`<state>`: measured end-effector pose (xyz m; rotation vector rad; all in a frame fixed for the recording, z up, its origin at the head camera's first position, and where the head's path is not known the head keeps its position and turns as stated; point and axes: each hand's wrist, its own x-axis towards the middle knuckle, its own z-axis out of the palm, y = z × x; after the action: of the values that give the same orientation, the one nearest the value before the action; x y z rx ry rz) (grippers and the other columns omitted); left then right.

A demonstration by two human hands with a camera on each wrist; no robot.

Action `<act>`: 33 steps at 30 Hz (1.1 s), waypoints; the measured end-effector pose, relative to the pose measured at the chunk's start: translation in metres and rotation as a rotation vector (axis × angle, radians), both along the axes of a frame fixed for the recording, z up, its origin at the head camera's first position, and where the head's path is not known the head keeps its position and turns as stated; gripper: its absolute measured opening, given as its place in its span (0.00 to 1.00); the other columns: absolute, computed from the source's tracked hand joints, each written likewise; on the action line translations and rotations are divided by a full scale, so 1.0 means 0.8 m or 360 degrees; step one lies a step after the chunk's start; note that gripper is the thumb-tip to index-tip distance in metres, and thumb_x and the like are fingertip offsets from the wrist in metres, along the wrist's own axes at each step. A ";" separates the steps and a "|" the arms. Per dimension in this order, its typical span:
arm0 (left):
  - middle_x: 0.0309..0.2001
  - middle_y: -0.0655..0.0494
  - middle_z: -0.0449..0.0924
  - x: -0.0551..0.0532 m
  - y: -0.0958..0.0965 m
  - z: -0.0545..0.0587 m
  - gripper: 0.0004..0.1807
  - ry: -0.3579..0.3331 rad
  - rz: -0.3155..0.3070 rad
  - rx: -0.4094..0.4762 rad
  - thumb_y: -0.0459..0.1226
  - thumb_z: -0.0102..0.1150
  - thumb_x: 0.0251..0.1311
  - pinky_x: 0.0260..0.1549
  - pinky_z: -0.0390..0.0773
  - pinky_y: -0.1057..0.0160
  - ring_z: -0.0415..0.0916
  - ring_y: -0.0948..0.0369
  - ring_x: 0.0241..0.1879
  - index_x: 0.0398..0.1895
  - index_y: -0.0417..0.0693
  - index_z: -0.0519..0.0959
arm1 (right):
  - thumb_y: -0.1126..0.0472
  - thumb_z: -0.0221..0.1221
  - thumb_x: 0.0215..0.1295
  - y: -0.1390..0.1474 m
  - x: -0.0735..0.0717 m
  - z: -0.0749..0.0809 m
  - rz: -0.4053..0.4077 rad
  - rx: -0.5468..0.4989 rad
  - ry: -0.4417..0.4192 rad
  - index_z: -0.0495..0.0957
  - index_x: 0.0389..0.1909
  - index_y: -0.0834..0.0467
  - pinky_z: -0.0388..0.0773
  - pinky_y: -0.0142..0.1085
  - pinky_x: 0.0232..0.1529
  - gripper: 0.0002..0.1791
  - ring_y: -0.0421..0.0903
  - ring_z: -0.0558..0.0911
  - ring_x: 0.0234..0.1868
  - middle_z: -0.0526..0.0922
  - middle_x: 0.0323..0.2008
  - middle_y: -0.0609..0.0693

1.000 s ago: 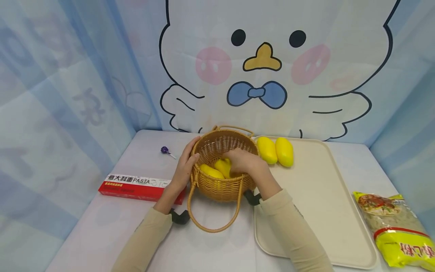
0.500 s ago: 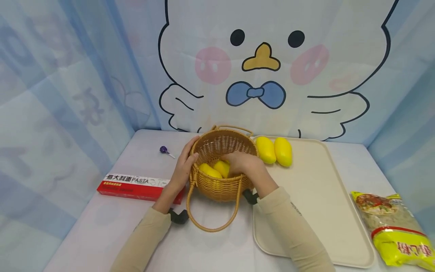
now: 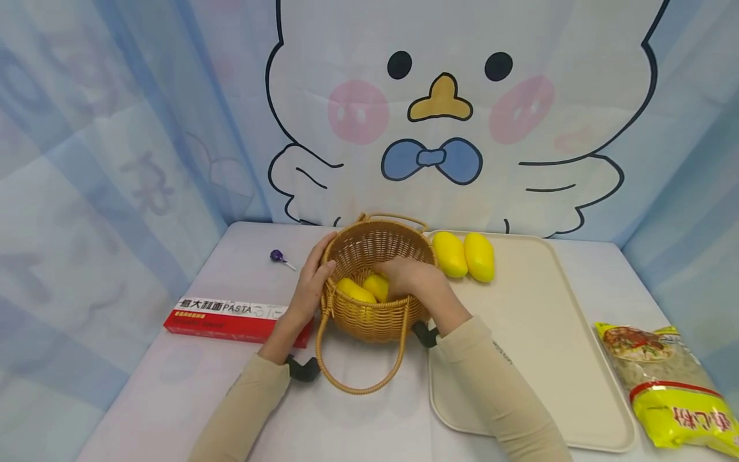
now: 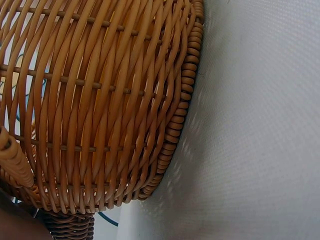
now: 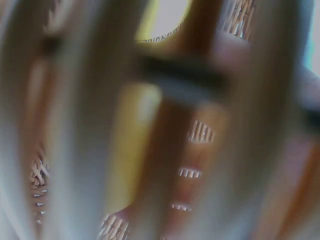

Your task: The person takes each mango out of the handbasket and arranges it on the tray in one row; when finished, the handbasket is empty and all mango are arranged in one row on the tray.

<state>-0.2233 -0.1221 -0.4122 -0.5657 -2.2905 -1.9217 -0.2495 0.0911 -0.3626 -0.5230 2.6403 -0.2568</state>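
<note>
A wicker basket [image 3: 369, 317] stands mid-table, its near handle hanging down in front. My left hand [image 3: 310, 289] holds the basket's left side, thumb at the rim and fingers along the outer wall. Reaching over the right rim, my right hand [image 3: 412, 279] is inside the basket, its fingertips hidden beside a yellow mango [image 3: 376, 285]. Another mango [image 3: 353, 290] lies to the left of that one. The basket's woven wall [image 4: 100, 100] fills much of the left wrist view. Through blurred wicker, the right wrist view shows yellow mango skin [image 5: 132, 145]; whether my fingers grip it I cannot tell.
Two more mangoes [image 3: 464, 255] lie at the back left of a beige tray [image 3: 537, 359], right of the basket. A red and white pasta box [image 3: 231, 324] and a purple lollipop [image 3: 278, 256] are on the left. A yellow noodle bag [image 3: 670, 385] lies at far right.
The head view has shifted slightly, so everything sits a little further left. Both hands keep their places at the basket.
</note>
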 end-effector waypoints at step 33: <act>0.78 0.61 0.53 -0.025 -0.005 -0.040 0.29 0.0032 0.0009 0.0009 0.41 0.38 0.74 0.77 0.51 0.50 0.52 0.57 0.77 0.78 0.65 0.54 | 0.53 0.66 0.52 0.003 0.000 0.002 0.0012 -0.0374 0.0517 0.58 0.76 0.40 0.79 0.48 0.52 0.48 0.54 0.78 0.52 0.67 0.67 0.55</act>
<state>-0.2429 -0.1262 -0.4440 -0.5748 -2.2716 -1.9107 -0.2492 0.0932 -0.3609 -0.7021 2.9391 -0.5241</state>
